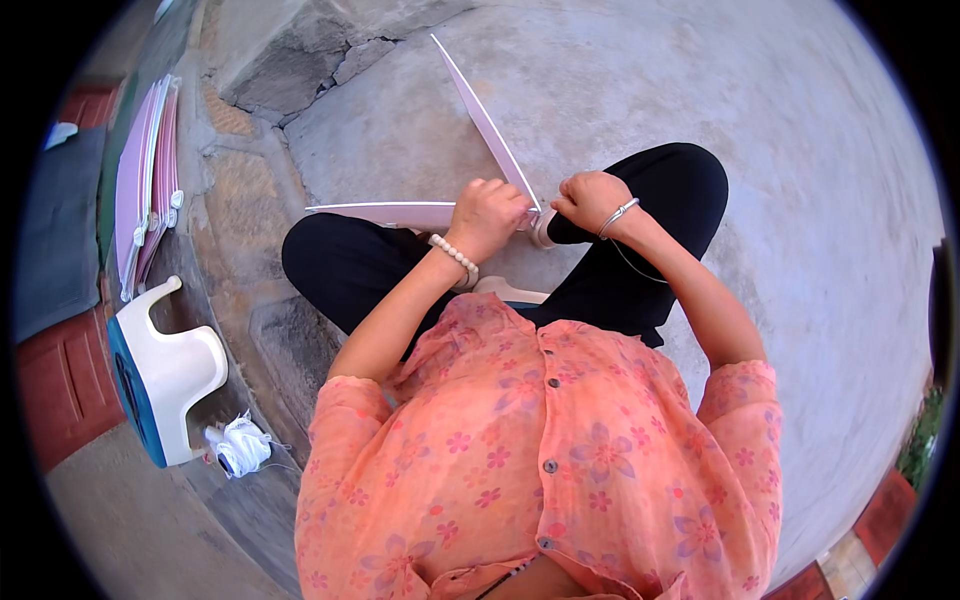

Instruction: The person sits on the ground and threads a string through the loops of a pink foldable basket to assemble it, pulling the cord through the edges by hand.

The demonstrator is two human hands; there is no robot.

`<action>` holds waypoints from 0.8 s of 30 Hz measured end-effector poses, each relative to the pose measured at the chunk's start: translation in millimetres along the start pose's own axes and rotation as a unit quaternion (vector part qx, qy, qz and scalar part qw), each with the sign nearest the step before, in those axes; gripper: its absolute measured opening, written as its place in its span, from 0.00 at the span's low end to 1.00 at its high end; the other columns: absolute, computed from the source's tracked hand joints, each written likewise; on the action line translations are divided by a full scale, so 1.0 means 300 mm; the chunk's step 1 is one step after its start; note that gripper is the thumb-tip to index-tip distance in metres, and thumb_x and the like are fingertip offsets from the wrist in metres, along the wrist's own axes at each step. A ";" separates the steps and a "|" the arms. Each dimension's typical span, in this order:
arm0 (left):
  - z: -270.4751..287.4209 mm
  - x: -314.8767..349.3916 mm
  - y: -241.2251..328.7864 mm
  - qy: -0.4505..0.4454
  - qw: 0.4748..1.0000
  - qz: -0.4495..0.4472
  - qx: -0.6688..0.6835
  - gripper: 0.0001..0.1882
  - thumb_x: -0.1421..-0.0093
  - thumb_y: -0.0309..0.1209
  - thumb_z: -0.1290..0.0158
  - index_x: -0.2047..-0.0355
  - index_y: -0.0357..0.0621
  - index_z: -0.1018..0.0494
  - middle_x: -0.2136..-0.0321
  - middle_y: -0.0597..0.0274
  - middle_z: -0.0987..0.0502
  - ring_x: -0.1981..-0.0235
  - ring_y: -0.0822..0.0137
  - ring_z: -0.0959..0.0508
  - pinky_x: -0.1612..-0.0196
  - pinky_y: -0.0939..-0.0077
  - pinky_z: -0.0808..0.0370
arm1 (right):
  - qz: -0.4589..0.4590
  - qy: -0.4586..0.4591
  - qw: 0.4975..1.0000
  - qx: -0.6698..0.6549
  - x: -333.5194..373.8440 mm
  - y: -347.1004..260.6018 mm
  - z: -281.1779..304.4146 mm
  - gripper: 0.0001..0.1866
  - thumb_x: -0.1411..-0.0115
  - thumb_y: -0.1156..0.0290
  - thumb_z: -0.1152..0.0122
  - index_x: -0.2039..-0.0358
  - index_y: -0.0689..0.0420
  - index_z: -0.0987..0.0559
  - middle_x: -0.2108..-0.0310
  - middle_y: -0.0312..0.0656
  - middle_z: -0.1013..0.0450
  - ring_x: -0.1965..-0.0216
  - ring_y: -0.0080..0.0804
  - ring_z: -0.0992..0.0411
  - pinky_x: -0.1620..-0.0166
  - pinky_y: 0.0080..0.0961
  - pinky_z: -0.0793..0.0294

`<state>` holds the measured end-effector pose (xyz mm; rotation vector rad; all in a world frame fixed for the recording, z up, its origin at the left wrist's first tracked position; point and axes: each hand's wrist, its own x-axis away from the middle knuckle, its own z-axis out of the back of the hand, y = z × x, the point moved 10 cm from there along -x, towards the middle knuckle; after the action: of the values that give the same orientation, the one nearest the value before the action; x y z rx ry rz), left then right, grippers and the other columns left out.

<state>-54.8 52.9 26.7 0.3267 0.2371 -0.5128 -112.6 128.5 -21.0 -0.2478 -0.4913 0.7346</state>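
Note:
Two thin pink panels with white edges stand on their edges in front of me and meet in a V. One panel (480,120) slants away toward the back. The other panel (385,213) runs left behind my left knee. At the corner where they meet, my left hand (488,216) is closed on the panel edge, with a beaded bracelet on its wrist. My right hand (592,202) is just right of that corner, fingers curled in a pinch. Whatever lies between its fingertips is too small to make out. A metal bangle circles the right wrist.
At the left, several pink-and-white panels (150,185) with white knotted ends lean together. Nearer me, a white and teal plastic stool (190,365) lies tipped on its side beside a bundle of white cord (243,447). Cracked stone (290,60) edges the concrete floor (800,200).

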 end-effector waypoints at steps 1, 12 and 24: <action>-0.007 -0.003 0.004 -0.001 1.000 -0.001 0.001 0.05 0.55 0.30 0.45 0.75 0.49 0.27 0.79 0.67 0.31 0.73 0.66 0.29 0.71 0.71 0.36 | -0.001 0.000 1.000 -0.001 -0.004 0.003 -0.007 0.17 0.47 0.56 0.48 0.75 0.58 0.22 0.73 0.49 0.25 0.69 0.46 0.27 0.66 0.39 0.28; -0.003 0.006 0.025 0.035 0.999 -0.012 -0.002 0.01 0.53 0.30 0.50 0.78 0.50 0.29 0.82 0.68 0.30 0.76 0.67 0.27 0.73 0.71 0.35 | 0.038 0.128 0.991 -0.002 -0.019 -0.003 0.007 0.14 0.49 0.58 0.43 0.77 0.57 0.22 0.75 0.47 0.26 0.71 0.46 0.27 0.67 0.38 0.28; -0.102 -0.026 0.001 -0.114 0.989 0.065 0.072 0.09 0.51 0.26 0.48 0.67 0.43 0.30 0.78 0.52 0.26 0.74 0.52 0.25 0.72 0.58 0.29 | -0.117 0.008 0.859 -0.499 -0.105 0.127 -0.145 0.16 0.43 0.60 0.46 0.79 0.59 0.26 0.79 0.38 0.26 0.78 0.25 0.28 0.71 0.21 0.28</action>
<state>-65.5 67.5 0.8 0.4180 -0.0426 -0.4348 -132.6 132.3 -83.6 -1.1466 -0.8453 0.1760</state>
